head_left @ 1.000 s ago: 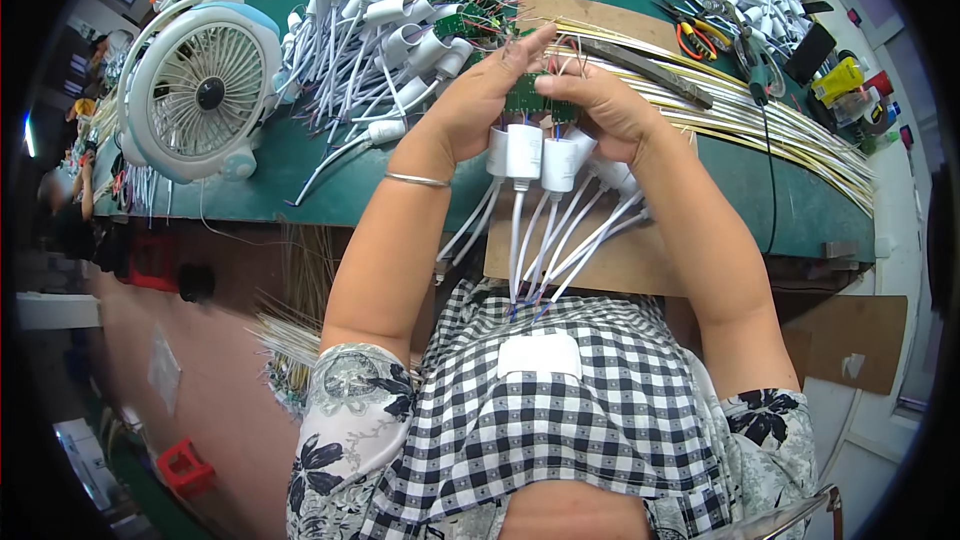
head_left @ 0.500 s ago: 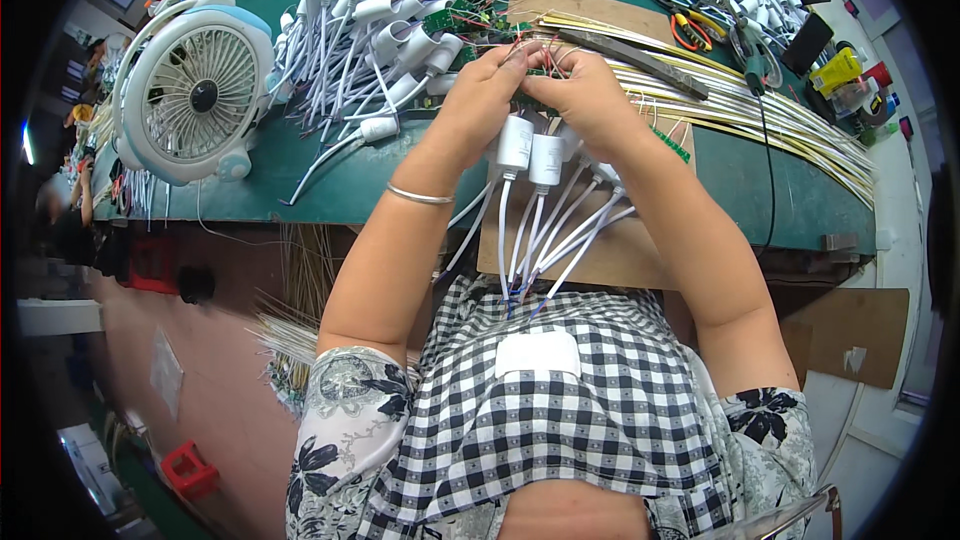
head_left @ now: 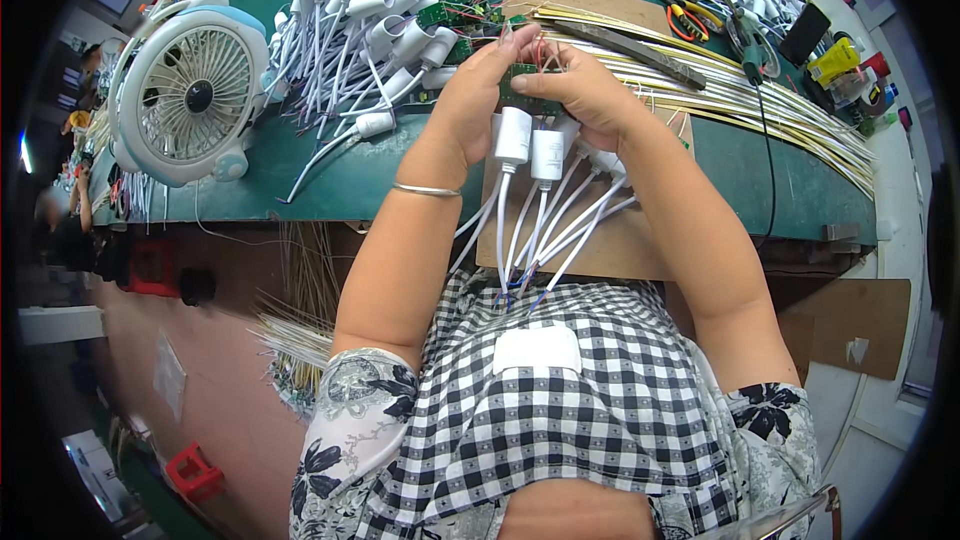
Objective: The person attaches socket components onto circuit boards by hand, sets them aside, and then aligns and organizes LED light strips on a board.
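Note:
A small green circuit board (head_left: pixel 516 76) with thin red wires (head_left: pixel 544 52) is held up between my two hands. My right hand (head_left: pixel 588 95) is closed on it, the thumb laid across its face. My left hand (head_left: pixel 474 98) grips at the board's left side, its fingertips raised by the wires; what they pinch is partly hidden. Just below my hands sit white cylindrical housings with white cables, among them a left housing (head_left: pixel 513 135) and a middle housing (head_left: pixel 547 154). Their cables run toward my lap, ending in blue and brown wire tips.
A brown board (head_left: pixel 610 245) lies under the housings on the green table (head_left: pixel 725 175). A small fan (head_left: pixel 200 95) and a heap of white housings (head_left: pixel 385 35) stand left. Rightward are long pale strips (head_left: pixel 770 120), a dark flat bar (head_left: pixel 640 55), pliers (head_left: pixel 690 20) and a black cord (head_left: pixel 768 150).
My hands have turned and opened out somewhat, so the green circuit board between them shows more plainly. My right thumb now lies over its face. The housings have barely shifted.

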The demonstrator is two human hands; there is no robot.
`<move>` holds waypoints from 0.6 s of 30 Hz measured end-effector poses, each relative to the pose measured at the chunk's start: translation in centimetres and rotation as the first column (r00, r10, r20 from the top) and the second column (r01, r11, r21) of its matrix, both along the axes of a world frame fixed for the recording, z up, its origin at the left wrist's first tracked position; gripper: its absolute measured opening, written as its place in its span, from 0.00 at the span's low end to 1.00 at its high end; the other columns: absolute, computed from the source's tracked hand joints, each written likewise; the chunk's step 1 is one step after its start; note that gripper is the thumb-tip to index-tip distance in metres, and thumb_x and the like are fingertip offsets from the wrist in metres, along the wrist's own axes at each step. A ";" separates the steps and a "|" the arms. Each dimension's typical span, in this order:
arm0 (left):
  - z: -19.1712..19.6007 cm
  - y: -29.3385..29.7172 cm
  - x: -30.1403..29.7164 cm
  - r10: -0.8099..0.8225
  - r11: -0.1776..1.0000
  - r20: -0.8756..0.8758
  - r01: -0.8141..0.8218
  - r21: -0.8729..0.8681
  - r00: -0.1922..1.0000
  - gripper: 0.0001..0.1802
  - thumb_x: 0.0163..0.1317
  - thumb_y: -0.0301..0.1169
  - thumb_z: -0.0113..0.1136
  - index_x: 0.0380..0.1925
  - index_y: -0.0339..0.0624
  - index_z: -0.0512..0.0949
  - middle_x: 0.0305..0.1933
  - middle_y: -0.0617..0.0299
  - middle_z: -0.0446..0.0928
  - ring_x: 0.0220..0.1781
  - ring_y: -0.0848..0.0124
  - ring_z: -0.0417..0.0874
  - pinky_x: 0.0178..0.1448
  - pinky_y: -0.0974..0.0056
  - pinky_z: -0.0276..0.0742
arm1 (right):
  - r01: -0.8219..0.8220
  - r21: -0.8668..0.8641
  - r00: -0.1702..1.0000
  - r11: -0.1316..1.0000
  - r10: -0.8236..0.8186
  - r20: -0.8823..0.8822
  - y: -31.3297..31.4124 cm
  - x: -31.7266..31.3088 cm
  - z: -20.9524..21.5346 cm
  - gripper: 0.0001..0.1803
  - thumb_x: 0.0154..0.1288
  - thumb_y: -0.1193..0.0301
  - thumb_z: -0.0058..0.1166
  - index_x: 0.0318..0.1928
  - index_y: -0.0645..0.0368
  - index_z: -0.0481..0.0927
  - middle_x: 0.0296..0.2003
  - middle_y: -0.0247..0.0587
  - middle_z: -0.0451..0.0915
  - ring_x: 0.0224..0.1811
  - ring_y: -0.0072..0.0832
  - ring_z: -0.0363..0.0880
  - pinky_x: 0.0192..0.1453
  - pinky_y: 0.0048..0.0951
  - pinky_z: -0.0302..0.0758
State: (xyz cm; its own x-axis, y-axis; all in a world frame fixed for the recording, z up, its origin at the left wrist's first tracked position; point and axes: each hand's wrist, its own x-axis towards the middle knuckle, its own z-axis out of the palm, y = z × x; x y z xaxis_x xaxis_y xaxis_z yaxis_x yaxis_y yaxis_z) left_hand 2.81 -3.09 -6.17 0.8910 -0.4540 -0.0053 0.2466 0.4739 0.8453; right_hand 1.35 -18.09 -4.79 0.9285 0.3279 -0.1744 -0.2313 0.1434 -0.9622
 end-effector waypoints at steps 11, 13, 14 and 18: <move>12.7 2.3 -2.2 0.443 0.738 0.597 -0.650 0.181 0.669 0.36 0.62 0.48 0.58 0.63 0.35 0.64 0.64 0.46 0.69 0.64 0.59 0.71 0.62 0.57 0.68 | 0.041 0.238 0.917 0.970 -0.131 0.376 5.4 -0.5 8.5 0.13 0.57 0.71 0.61 0.43 0.62 0.79 0.34 0.31 0.79 0.35 0.20 0.75 0.40 0.25 0.71; 17.9 4.3 -3.6 0.381 0.758 0.763 -0.649 0.066 0.522 0.29 0.62 0.38 0.61 0.59 0.33 0.70 0.62 0.43 0.71 0.64 0.60 0.70 0.64 0.57 0.68 | 0.047 0.321 0.814 0.946 -0.222 0.536 7.4 3.7 11.3 0.11 0.58 0.73 0.58 0.41 0.62 0.75 0.30 0.38 0.78 0.31 0.26 0.78 0.37 0.29 0.76; 18.6 7.7 -2.7 0.093 0.791 0.940 -0.598 0.131 0.329 0.30 0.63 0.39 0.60 0.61 0.33 0.68 0.64 0.42 0.68 0.68 0.60 0.66 0.66 0.56 0.66 | -0.004 0.212 0.885 0.977 -0.095 0.456 8.5 4.0 14.3 0.19 0.62 0.71 0.56 0.52 0.63 0.72 0.47 0.50 0.77 0.45 0.34 0.78 0.49 0.34 0.75; 17.2 12.7 6.0 -0.228 0.017 0.820 -0.840 0.543 0.525 0.38 0.61 0.60 0.53 0.58 0.39 0.70 0.52 0.41 0.77 0.53 0.49 0.78 0.56 0.57 0.72 | 0.071 0.542 0.852 0.838 -0.333 0.403 14.1 12.0 14.3 0.10 0.62 0.69 0.58 0.41 0.60 0.78 0.32 0.39 0.79 0.28 0.27 0.78 0.28 0.29 0.76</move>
